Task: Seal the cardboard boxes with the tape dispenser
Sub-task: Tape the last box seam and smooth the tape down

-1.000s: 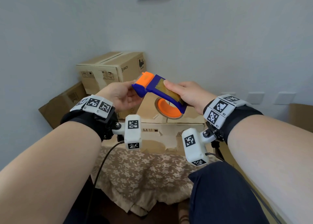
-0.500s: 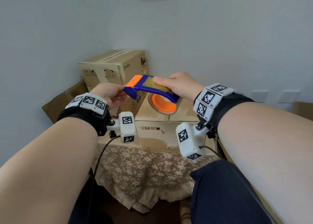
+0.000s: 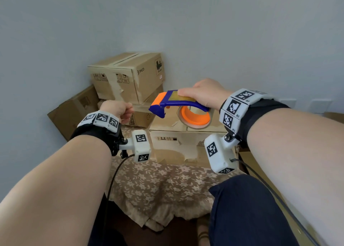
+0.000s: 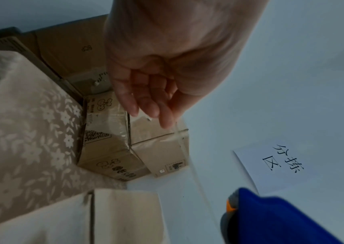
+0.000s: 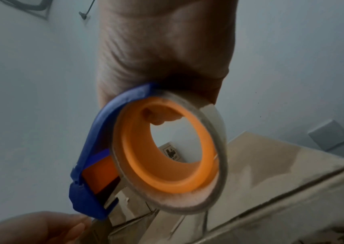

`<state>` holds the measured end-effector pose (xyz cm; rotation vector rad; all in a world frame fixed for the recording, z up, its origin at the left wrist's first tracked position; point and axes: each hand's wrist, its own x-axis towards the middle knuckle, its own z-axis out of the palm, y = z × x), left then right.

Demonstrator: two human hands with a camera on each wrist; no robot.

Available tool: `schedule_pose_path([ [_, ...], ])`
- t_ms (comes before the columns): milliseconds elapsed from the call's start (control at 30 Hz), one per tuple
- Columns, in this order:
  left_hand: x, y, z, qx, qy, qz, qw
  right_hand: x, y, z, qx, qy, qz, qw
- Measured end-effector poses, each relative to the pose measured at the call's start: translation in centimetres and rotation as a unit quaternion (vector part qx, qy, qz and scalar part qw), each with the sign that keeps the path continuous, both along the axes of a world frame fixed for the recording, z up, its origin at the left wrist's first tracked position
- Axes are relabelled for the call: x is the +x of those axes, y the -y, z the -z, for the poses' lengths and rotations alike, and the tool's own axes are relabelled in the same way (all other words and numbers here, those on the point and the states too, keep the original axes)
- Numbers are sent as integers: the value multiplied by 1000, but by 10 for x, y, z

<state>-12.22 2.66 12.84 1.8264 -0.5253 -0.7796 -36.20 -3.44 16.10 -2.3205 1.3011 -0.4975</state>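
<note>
Clear tape [image 4: 184, 153], apparently pinched in the left hand [image 3: 119, 109] fingers [image 4: 164, 115], should stay taut while the right hand [image 3: 204, 94], clamped on the tape dispenser [image 3: 178, 104], lowers toward the cardboard box [image 3: 186, 134].

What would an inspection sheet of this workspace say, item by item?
Surface: a table under a flowered cloth, carrying a cardboard box.
Job's things: the box on the table, flaps closed, seam bare; blue and orange tape dispenser held above it; a strip of clear tape drawn from its front.
Clutter: stacked boxes in the corner; another cardboard piece at far right.
Hands: right hand grips the dispenser; left hand pinches the tape end.
Cables: a black cable hangs from the left wrist camera, another from the right.
Surroundings: pale walls, a paper sign, wall sockets.
</note>
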Motion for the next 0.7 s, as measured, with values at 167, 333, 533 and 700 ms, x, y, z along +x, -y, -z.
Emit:
schedule_pose_path([
  [167, -5, 0, 16, 16, -11, 7, 1000, -3, 3, 2, 18, -38, -5, 999],
  [333, 0, 0, 32, 16, -21, 28, 999, -8, 9, 6, 19, -93, 3, 996],
  [533, -4, -1, 56, -2, 12, 37, 999, -6, 12, 8, 22, -157, 4, 987],
  [700, -2, -3, 69, -1, 34, 35, 999, 0, 9, 13, 23, -167, 3, 986],
])
